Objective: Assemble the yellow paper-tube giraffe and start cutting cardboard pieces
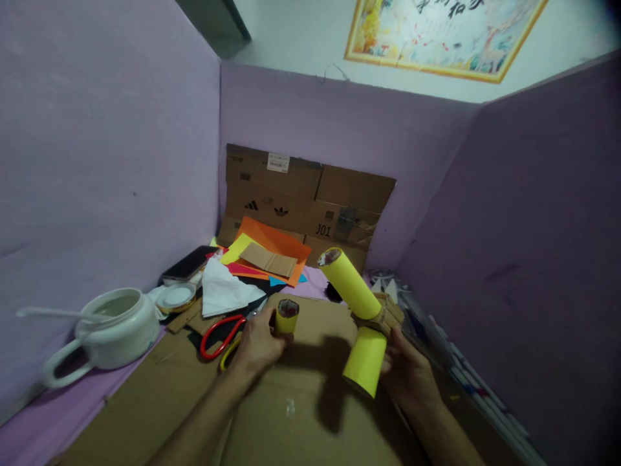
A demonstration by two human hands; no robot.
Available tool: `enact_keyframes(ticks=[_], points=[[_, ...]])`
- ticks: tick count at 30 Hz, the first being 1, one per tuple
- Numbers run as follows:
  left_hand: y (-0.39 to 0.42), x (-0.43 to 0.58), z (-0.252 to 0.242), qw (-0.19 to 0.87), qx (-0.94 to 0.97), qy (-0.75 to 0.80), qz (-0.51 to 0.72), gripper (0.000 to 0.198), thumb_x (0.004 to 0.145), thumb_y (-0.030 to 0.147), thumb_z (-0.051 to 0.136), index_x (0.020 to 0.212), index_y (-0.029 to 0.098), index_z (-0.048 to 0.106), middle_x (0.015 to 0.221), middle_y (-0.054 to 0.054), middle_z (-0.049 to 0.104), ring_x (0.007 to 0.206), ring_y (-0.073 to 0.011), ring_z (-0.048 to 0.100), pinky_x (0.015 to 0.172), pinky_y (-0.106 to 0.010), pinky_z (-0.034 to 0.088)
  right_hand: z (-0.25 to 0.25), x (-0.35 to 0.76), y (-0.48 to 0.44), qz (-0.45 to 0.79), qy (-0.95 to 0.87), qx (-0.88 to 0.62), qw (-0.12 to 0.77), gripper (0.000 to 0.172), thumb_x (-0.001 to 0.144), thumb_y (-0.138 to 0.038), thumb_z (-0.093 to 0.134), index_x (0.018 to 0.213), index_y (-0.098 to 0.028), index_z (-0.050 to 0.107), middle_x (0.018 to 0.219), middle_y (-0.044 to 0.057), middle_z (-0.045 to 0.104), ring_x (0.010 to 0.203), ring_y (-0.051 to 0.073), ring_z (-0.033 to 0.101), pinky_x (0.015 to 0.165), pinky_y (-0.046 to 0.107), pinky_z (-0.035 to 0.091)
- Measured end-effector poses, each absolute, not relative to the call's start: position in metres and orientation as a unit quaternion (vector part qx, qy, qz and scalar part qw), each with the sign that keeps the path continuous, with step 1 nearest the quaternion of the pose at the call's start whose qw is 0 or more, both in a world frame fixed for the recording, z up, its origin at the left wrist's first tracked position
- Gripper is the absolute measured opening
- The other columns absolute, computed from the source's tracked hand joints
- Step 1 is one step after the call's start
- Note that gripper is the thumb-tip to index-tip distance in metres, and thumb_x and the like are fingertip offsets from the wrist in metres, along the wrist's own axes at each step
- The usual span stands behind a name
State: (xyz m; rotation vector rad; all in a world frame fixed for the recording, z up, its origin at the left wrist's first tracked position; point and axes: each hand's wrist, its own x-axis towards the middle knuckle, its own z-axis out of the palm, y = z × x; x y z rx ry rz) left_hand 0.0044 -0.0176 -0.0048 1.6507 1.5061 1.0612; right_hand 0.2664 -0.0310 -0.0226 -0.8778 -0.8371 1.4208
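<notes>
Bare hands (262, 344) (408, 375) and forearms (206, 411) (wrists too).

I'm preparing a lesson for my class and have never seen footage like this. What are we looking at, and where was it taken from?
There is no machine here: a person works with two bare hands. The single picture comes from a camera worn on the head, looking forward and down.

The left hand holds a short yellow tube, its open end up. The right hand grips a cardboard piece with an upper yellow tube and a lower yellow tube on either side of it.

Below the hands lies flat cardboard. To the left are red-handled scissors and a white pot; farther back are white paper and an orange sheet.
</notes>
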Motion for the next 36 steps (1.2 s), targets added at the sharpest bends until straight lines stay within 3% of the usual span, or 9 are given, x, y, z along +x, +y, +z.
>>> enact_keyframes(ticks=[5, 13, 20, 23, 26, 30, 33, 36], points=[[-0.011, 0.012, -0.004, 0.266, 0.621, 0.612, 0.410, 0.031, 0.062, 0.017, 0.061, 0.093, 0.019, 0.060, 0.084, -0.004, 0.066, 0.081, -0.0206, 0.061, 0.068, -0.026, 0.041, -0.022, 0.267, -0.036, 0.667, -0.393, -0.347, 0.529, 0.044, 0.077, -0.059, 0.051, 0.085, -0.020, 0.071, 0.073, 0.011, 0.072, 0.064, 0.030, 0.067, 0.068, 0.051, 0.051], [0.008, 0.017, -0.009, 0.255, 0.609, 0.633, 0.404, 0.044, 0.061, 0.012, 0.061, 0.105, 0.019, 0.057, 0.102, -0.008, 0.066, 0.100, -0.0250, 0.058, 0.083, -0.031, 0.040, -0.027, 0.261, -0.037, 0.753, -0.318, -0.289, 0.498, 0.047, 0.070, -0.061, 0.059, 0.093, -0.022, 0.072, 0.092, 0.010, 0.072, 0.082, 0.030, 0.068, 0.074, 0.044, 0.053], [0.010, 0.014, -0.015, 0.246, 0.599, 0.659, 0.383, 0.040, 0.064, 0.015, 0.058, 0.104, 0.016, 0.056, 0.102, -0.011, 0.066, 0.099, -0.0277, 0.059, 0.079, -0.032, 0.041, -0.022, 0.256, -0.041, 0.747, -0.321, -0.290, 0.506, 0.050, 0.071, -0.059, 0.059, 0.097, -0.018, 0.071, 0.089, 0.013, 0.072, 0.082, 0.033, 0.067, 0.073, 0.049, 0.052], [0.008, 0.012, -0.014, 0.253, 0.596, 0.665, 0.372, 0.040, 0.064, 0.016, 0.059, 0.104, 0.015, 0.055, 0.102, -0.012, 0.066, 0.098, -0.0284, 0.059, 0.079, -0.033, 0.041, -0.014, 0.254, -0.044, 0.741, -0.301, -0.284, 0.528, 0.045, 0.069, -0.054, 0.063, 0.094, -0.017, 0.072, 0.087, 0.013, 0.073, 0.074, 0.030, 0.068, 0.070, 0.043, 0.054], [0.008, 0.012, -0.012, 0.255, 0.608, 0.648, 0.382, 0.045, 0.065, 0.016, 0.059, 0.109, 0.015, 0.053, 0.105, -0.011, 0.065, 0.099, -0.0268, 0.058, 0.081, -0.032, 0.040, -0.011, 0.253, -0.043, 0.689, -0.275, -0.300, 0.600, 0.037, 0.065, -0.045, 0.071, 0.090, -0.019, 0.073, 0.094, 0.012, 0.072, 0.083, 0.028, 0.067, 0.071, 0.037, 0.054], [0.009, 0.012, -0.012, 0.269, 0.610, 0.635, 0.390, 0.037, 0.065, 0.018, 0.059, 0.102, 0.015, 0.057, 0.094, -0.008, 0.067, 0.091, -0.0245, 0.060, 0.076, -0.031, 0.042, -0.013, 0.248, -0.040, 0.594, -0.252, -0.338, 0.685, 0.047, 0.063, -0.036, 0.076, 0.106, -0.023, 0.065, 0.103, 0.006, 0.070, 0.091, 0.025, 0.065, 0.073, 0.036, 0.054], [0.003, 0.011, -0.011, 0.272, 0.599, 0.628, 0.415, 0.041, 0.064, 0.019, 0.061, 0.104, 0.016, 0.056, 0.094, -0.007, 0.067, 0.089, -0.0232, 0.060, 0.076, -0.031, 0.043, -0.014, 0.242, -0.038, 0.588, -0.252, -0.353, 0.682, 0.055, 0.066, -0.035, 0.074, 0.116, -0.021, 0.057, 0.098, 0.005, 0.070, 0.083, 0.022, 0.066, 0.067, 0.032, 0.055], [-0.006, 0.009, -0.007, 0.227, 0.612, 0.603, 0.457, 0.040, 0.066, 0.026, 0.060, 0.105, 0.016, 0.055, 0.100, -0.008, 0.065, 0.092, -0.0235, 0.059, 0.080, -0.034, 0.044, -0.012, 0.233, -0.030, 0.614, -0.237, -0.365, 0.658, 0.051, 0.065, -0.034, 0.075, 0.110, -0.017, 0.058, 0.089, 0.005, 0.071, 0.074, 0.018, 0.066, 0.062, 0.027, 0.054]])
